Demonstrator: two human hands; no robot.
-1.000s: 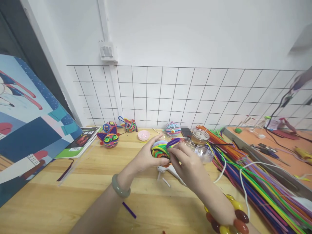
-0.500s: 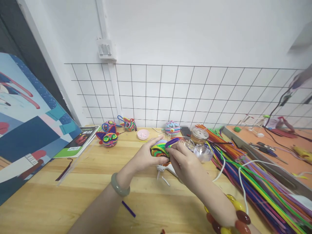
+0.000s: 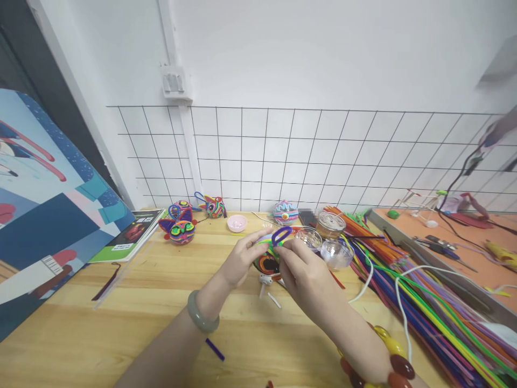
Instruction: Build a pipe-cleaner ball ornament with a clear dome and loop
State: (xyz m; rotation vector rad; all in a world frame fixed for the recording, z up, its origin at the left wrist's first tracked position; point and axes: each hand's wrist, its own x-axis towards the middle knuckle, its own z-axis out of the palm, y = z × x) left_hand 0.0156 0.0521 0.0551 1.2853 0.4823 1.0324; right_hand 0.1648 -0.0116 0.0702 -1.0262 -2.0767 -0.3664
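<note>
My left hand (image 3: 243, 258) is wrapped around the left side of a ball (image 3: 266, 264) covered in coiled, multicoloured pipe cleaners, with a dark, orange-edged patch facing me. On top of it stands a purple pipe-cleaner loop (image 3: 281, 235). The fingers of my right hand (image 3: 301, 264) pinch that loop at its base, against the ball; the exact contact is hidden behind the fingertips. Just below the ball, a white glue gun (image 3: 265, 279) lies partly covered, with a short white stick (image 3: 274, 300) beside it.
Similar decorated balls (image 3: 181, 231) stand at the back left near a pink bowl (image 3: 237, 223). Clear plastic half-shells (image 3: 336, 253) sit beyond my right hand. Bundled pipe cleaners (image 3: 420, 302) and a white cable (image 3: 399, 302) run along the right. A purple offcut (image 3: 215, 349) lies in front.
The ball has tilted, bringing its dark, orange-edged patch into view. The purple loop, earlier lying over to the right, now stands more upright. My left thumb has shifted up onto the ball's top.
</note>
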